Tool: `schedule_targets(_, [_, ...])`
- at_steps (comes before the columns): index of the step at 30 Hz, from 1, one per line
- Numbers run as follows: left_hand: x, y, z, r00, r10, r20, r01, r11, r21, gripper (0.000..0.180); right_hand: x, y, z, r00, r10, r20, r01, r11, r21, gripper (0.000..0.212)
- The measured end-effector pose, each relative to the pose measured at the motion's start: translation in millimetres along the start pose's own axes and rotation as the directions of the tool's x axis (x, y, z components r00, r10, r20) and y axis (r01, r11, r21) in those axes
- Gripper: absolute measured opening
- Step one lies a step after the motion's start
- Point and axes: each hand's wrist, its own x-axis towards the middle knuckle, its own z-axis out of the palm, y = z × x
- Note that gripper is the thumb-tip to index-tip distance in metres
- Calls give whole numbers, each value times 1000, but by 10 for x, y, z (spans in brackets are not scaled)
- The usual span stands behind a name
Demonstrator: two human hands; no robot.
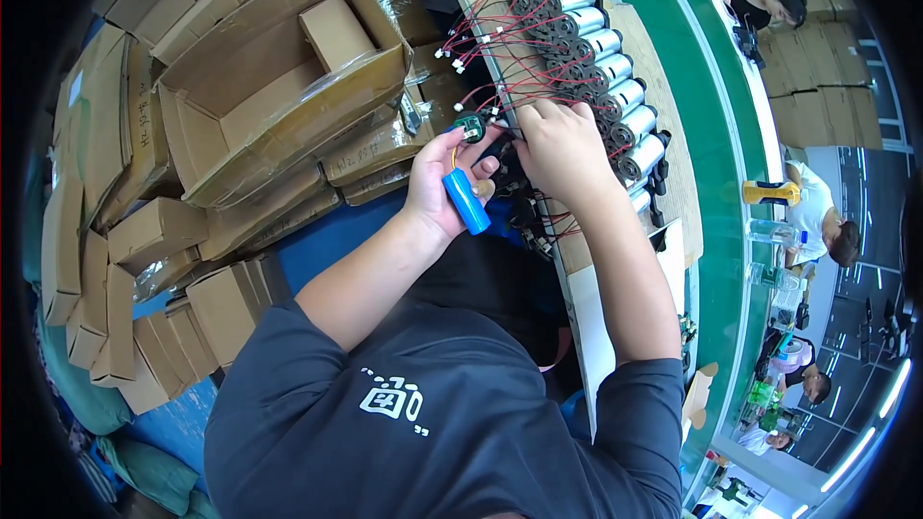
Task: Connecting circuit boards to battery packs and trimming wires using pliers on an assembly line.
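Note:
My left hand (pixel 431 190) is closed around a blue cylindrical battery (pixel 465 202), which lies across its fingers. Thin wires join the battery to a small round green circuit board (pixel 469 128), pinched near the thumb tip. My right hand (pixel 562 154) is curled just right of the board, over the near edge of the bench; its fingertips and whatever they grip are hidden. Beside it stands a row of silver motors (pixel 612 70) with dark round ends. Red and black wires (pixel 486 36) with white plugs trail from them toward the left.
A large open cardboard box (pixel 279 86) stands at the left among stacked cartons. Smaller brown boxes (pixel 226 308) lie lower left. The motors rest on a wooden board (pixel 663 67) beside a green conveyor belt (pixel 707 96). Across it are bottles (pixel 774 231) and several people working.

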Motion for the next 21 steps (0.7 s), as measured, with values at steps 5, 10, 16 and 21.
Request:
schedule_targets(5, [-21,89,95,999,21,-26,-21,1000,-16,26,-21,32,91,995,-68,-77,71,997,30,18])
schedule_targets(10, [5,131,75,999,7,-43,-9,999,-43,23,-53,86,71,969,-175,-173,179,984,7,15])
schedule_targets(16, [49,104,27,1000,-18,-12,18,1000,-4,25,-222,232,-40,904,-310,-295,328,945,12,13])
schedule_targets(21, [80,60,41,999,11,-46,-1,980,198,21,-399,107,-70,910,-183,-372,274,939,209,17])
